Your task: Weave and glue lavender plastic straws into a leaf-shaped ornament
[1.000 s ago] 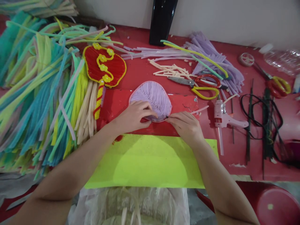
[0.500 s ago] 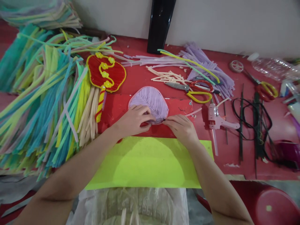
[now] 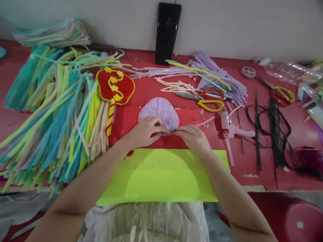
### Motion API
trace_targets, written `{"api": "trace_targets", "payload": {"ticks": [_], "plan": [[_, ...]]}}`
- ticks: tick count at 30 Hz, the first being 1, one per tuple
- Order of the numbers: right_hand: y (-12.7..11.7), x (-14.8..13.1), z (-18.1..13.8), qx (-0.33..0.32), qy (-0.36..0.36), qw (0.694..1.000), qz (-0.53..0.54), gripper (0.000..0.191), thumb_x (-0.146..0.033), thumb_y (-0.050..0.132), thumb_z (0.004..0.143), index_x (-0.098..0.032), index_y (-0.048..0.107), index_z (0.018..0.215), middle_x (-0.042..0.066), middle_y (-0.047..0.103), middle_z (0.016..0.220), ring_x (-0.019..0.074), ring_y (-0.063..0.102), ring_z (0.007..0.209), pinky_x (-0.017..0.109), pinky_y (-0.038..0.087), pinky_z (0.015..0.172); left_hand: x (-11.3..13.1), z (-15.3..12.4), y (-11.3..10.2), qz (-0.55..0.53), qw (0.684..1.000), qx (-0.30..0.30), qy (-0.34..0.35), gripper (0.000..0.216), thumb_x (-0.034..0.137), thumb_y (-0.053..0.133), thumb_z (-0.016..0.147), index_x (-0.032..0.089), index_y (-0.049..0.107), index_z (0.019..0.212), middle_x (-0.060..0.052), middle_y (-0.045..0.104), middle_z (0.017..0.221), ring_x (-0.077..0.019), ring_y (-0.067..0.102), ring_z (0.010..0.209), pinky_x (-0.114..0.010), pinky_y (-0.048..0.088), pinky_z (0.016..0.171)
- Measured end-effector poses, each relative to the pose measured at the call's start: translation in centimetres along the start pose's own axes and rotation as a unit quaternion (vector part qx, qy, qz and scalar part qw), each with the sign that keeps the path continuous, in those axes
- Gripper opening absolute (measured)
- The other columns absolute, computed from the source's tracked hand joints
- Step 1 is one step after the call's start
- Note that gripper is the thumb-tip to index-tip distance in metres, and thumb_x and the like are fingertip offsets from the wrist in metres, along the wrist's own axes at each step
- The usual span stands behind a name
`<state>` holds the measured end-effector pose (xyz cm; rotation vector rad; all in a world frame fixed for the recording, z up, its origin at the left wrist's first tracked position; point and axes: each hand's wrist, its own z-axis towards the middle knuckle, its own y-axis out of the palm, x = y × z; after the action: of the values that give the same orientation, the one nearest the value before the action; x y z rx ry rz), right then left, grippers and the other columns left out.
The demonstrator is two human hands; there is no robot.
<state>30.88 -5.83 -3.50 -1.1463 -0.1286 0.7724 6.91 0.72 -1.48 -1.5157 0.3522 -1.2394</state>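
Note:
A round lavender fan panel (image 3: pixel 161 112), made of pipe cleaners with a pink rim, lies on a red sheet (image 3: pixel 123 124) in front of me. My left hand (image 3: pixel 148 131) grips its lower left edge, thumb and fingers pinched near the bottom. With the fingertips of my right hand (image 3: pixel 193 136) I pinch the lower right rim, where a small dark spot shows. Both hands nearly meet at the panel's bottom edge. A pink pipe cleaner (image 3: pixel 205 121) sticks out to the right, past my right hand; whether it joins the rim I cannot tell.
Bundled pipe cleaners (image 3: pixel 65 111) cover the left side, beside a finished red fan (image 3: pixel 116 85). Scissors (image 3: pixel 210 101), lavender stems (image 3: pixel 217 74) and a glue gun (image 3: pixel 233 129) lie to the right. A phone (image 3: pixel 168 33) leans on the wall. A yellow-green sheet (image 3: pixel 161 178) lies nearest me.
The camera view has tilted slightly upward, so more of the phone and wall shows. Both hands keep their pinch on the panel's lower edge, with barely any movement.

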Motion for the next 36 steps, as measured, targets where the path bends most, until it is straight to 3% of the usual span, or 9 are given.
{"api": "trace_targets", "payload": {"ticks": [8,26,36], "plan": [[-0.22,-0.20,0.24,0.000,-0.007,1.000,-0.001,0.023,-0.012,0.047,0.091,-0.018,0.068,0.096,0.006,0.071,0.093,0.0160,0.060,0.082,0.030,0.047,0.074,-0.02,0.15,-0.14,0.017,1.000,-0.021,-0.007,0.031,0.019,0.048,0.089,0.027,0.066,0.113,-0.006,0.053,0.102,-0.0186,0.050,0.098,-0.036,0.038,0.087],[0.09,-0.16,-0.08,-0.010,0.029,0.999,0.009,0.025,-0.012,0.047,0.091,-0.020,0.069,0.099,0.006,0.070,0.098,0.0164,0.059,0.087,0.031,0.046,0.077,-0.21,-0.28,0.32,0.034,0.999,0.000,-0.001,0.034,0.018,0.044,0.091,0.029,0.065,0.116,-0.007,0.052,0.101,-0.0193,0.049,0.093,-0.037,0.042,0.084],[0.15,-0.43,0.15,0.021,0.036,0.999,-0.008,0.021,-0.014,0.053,0.089,-0.022,0.072,0.093,0.005,0.065,0.085,0.0166,0.055,0.078,0.030,0.045,0.071,-0.04,-0.26,0.23,0.042,0.999,-0.009,0.003,0.032,0.017,0.046,0.090,0.028,0.065,0.114,-0.007,0.052,0.101,-0.0197,0.050,0.099,-0.037,0.041,0.088]]}}
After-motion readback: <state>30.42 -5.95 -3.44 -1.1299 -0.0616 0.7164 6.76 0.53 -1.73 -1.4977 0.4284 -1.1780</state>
